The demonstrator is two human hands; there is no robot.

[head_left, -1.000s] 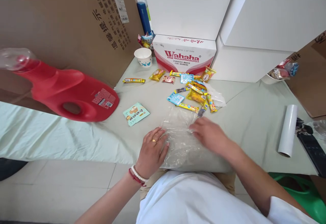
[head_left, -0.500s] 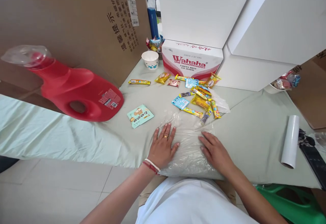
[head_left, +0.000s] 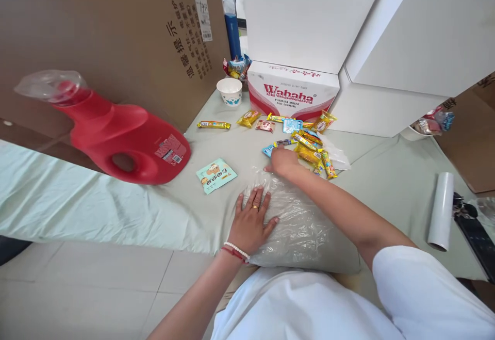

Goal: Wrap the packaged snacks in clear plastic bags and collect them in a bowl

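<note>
My left hand (head_left: 251, 224) lies flat with fingers spread on a clear plastic bag (head_left: 297, 237) at the table's front edge. My right hand (head_left: 285, 161) reaches past the bag to the pile of snacks. Its fingertips are at a blue packet (head_left: 267, 150), partly covered by the hand; whether they grip it is hidden. Around that hand lie a dark-wrapped stick (head_left: 285, 143), yellow stick packs (head_left: 328, 164) and a golden-wrapped snack (head_left: 307, 153). A mint-green packet (head_left: 216, 176) rests to the left of the bag.
Behind the snacks stand a Wahaha box (head_left: 293, 92) and a paper cup (head_left: 229, 91). A red jug (head_left: 135, 144) is on the left beside a large cardboard box (head_left: 116, 30). A white roll (head_left: 441, 211) and a black phone-like object (head_left: 476, 242) lie at right.
My right hand has left the plastic bag and moved forward and left to the blue packet, covering part of it. My left hand stays flat on the bag.
</note>
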